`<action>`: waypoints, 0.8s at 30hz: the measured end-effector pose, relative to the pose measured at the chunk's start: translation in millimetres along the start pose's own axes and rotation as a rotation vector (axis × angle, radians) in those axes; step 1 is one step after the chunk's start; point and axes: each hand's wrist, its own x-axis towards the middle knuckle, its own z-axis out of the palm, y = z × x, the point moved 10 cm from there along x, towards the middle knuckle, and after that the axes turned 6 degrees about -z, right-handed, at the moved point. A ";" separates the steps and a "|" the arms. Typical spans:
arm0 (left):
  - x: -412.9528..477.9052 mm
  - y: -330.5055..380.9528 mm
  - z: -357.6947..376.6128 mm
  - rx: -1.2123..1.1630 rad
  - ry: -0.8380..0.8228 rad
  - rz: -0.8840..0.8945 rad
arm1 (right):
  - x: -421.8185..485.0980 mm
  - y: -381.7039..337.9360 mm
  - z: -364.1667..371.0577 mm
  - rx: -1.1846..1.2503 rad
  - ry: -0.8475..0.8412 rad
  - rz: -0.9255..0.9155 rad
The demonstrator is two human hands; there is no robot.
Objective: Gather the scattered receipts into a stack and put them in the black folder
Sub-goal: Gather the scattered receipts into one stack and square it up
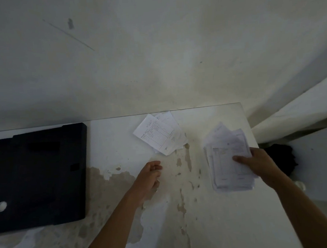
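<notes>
Receipts, white printed paper slips, sit in two groups. One group is a thick, uneven stack of white receipts (226, 158) held in our right hand (262, 164) over the right part of the table. The thumb (239, 159) lies flat across the top sheet, pressing down on its right edge. The other fingers are under the paper and hidden, so we can only say the hand is clamped on the stack, thumb above and the rest beneath. The sheets are fanned, with corners sticking out at the far end.

The second group is a loose pile of white receipts (158, 136) lying on the table near its far edge, overlapping at angles, with a ruled form on top.

Our left hand (150, 176) is just on the near side of that pile, apart from it and not touching. Its fingers (155, 168) are curled in toward the palm, drawn together, with the thumb close against the forefinger. We see no paper in them.

The flat black rectangular folder (36, 177) lies closed at the table's left end, well apart from both hands and both groups of receipts.

The white table (204, 227) has brownish worn patches across its near half. A dark bundle (283, 159) sits just past the table's right edge, too dim to identify.
</notes>
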 end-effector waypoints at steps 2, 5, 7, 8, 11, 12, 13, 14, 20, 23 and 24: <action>-0.3 1.4 0.0 -0.002 -0.004 0.002 | 1.2 -8.4 0.1 0.222 0.051 -0.007; 0.0 1.8 0.7 0.003 -0.009 -0.001 | 6.8 -28.7 25.7 0.491 0.024 -0.029; 0.4 0.8 0.7 -0.006 -0.006 -0.012 | 12.0 -49.4 54.9 0.553 -0.044 -0.048; 0.3 0.3 0.0 -0.012 -0.001 -0.016 | 14.3 -61.2 70.3 0.513 -0.081 -0.069; -1.1 0.7 -1.9 -0.007 0.017 -0.020 | 32.2 -90.4 116.9 0.129 -0.087 -0.190; -1.2 1.2 -1.8 -0.001 0.020 -0.020 | 40.6 -95.6 129.6 0.002 -0.059 -0.212; -1.7 1.6 -1.9 0.009 0.023 -0.021 | 49.4 -96.9 140.3 -0.122 -0.032 -0.205; -2.2 2.0 -1.7 0.021 0.024 -0.020 | 56.2 -97.2 150.1 -0.234 -0.021 -0.177; -2.4 -2.7 -7.0 0.015 0.060 -0.002 | 54.3 -110.3 172.6 -0.494 -0.011 -0.109; -2.8 -5.5 -9.6 0.032 0.106 -0.012 | 53.8 -114.9 182.3 -0.485 -0.027 -0.140; -3.4 -5.0 -9.0 0.076 0.114 -0.006 | 53.9 -114.7 184.9 -0.463 -0.034 -0.136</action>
